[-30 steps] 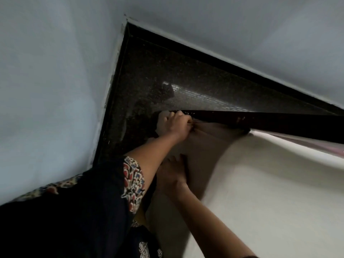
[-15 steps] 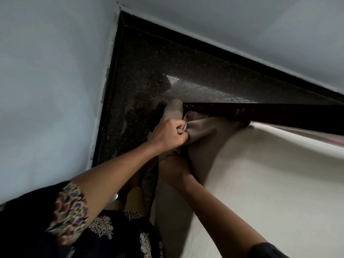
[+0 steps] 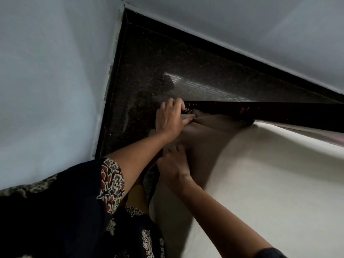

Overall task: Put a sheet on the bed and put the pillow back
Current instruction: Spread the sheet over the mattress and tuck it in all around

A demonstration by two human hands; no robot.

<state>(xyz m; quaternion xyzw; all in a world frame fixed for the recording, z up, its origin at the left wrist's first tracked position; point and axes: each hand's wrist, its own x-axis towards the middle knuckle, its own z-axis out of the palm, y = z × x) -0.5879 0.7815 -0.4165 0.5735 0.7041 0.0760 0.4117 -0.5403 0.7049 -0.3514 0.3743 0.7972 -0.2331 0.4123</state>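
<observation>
A plain cream sheet [image 3: 270,183] covers the mattress at the right and lower right. Its corner is bunched into folds [image 3: 206,131] under the dark wooden bed frame rail [image 3: 270,114]. My left hand [image 3: 170,118] lies on that bunched corner at the end of the rail, fingers pressed into the cloth. My right hand [image 3: 174,167] is just below it, flat on the sheet at the mattress's side edge, fingertips buried in the fabric. No pillow is in view.
Dark speckled stone floor [image 3: 149,71] fills the narrow corner between two pale walls [image 3: 46,71]. My dark patterned garment [image 3: 65,211] hangs at the lower left, and a foot [image 3: 135,194] shows in the gap beside the bed.
My left hand has let go of its fist of cloth and now lies flatter, pushing the corner toward the rail. My right hand stays on the mattress edge. The view shifted slightly.
</observation>
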